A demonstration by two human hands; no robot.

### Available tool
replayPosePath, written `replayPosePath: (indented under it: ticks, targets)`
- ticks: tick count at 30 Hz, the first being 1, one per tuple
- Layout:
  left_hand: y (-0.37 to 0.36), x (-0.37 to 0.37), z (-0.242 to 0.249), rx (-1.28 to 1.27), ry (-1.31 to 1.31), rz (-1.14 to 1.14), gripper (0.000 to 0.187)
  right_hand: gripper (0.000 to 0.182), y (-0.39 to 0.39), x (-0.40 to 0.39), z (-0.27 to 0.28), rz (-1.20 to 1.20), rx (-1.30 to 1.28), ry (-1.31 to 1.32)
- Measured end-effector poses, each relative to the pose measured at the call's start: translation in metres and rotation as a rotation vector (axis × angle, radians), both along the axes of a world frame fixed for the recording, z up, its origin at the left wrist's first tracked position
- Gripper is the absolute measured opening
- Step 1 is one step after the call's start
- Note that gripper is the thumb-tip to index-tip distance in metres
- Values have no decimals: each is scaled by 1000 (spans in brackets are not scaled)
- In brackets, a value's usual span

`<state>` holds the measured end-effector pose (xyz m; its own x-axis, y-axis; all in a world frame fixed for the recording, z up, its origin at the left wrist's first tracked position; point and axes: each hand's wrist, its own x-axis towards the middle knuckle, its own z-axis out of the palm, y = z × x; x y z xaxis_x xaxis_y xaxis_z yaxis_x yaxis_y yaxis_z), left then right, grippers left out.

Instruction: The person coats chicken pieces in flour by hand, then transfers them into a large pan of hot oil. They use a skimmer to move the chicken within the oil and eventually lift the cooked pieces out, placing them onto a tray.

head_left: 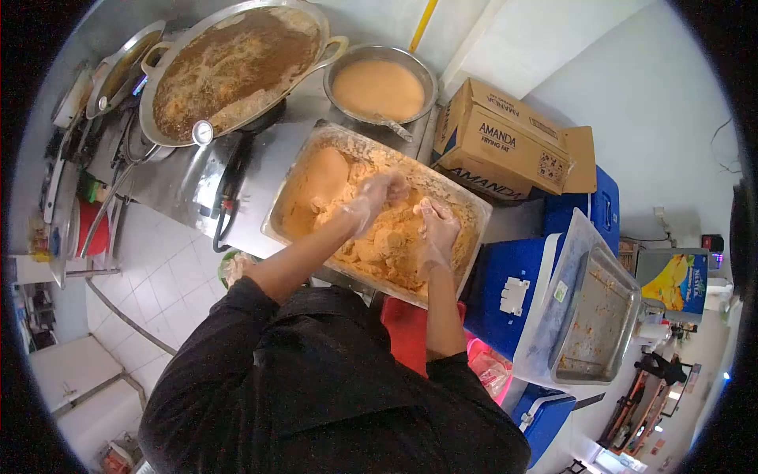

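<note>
A rectangular metal tray (pixel 276 207) holds orange-tan breading flour (pixel 335 170) and lumpy coated pieces (pixel 387 241). Over its middle is my left hand (pixel 377 199), in a clear plastic glove, its fingers curled inward above the flour. My right hand (pixel 438 229), gloved likewise, is closed over the tray's right half, knuckles facing up. The two hands are a little apart. Whatever lies inside either hand is hidden by the fingers. Beyond the tray stands a steel bowl (pixel 431 93) of pale orange batter (pixel 379 91), with a utensil handle at its near rim.
A wide pan (pixel 150 118) of bubbling brown oil sits at upper left, a dial thermometer (pixel 203 133) on its rim. At right are a cardboard box (pixel 497 142), a blue cooler (pixel 501 276) and a stained metal tray (pixel 562 355). A hose (pixel 130 316) crosses the tiled floor.
</note>
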<state>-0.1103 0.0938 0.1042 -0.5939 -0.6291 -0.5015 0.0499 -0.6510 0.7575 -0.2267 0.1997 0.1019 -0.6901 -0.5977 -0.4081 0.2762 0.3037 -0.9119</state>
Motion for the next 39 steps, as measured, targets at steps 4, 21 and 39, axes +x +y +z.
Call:
replayPosePath:
  ticks: [4, 21, 39]
  targets:
    - [27, 4, 24, -235, -151, -151, 30, 13, -7, 8, -18, -15, -92, 190]
    - [5, 8, -31, -465, -210, -73, 38, 36, -2, 11, -22, 190, -456, 68]
    - [61, -22, -13, -435, -169, 124, 55, 41, 17, 45, -13, 401, -220, 391]
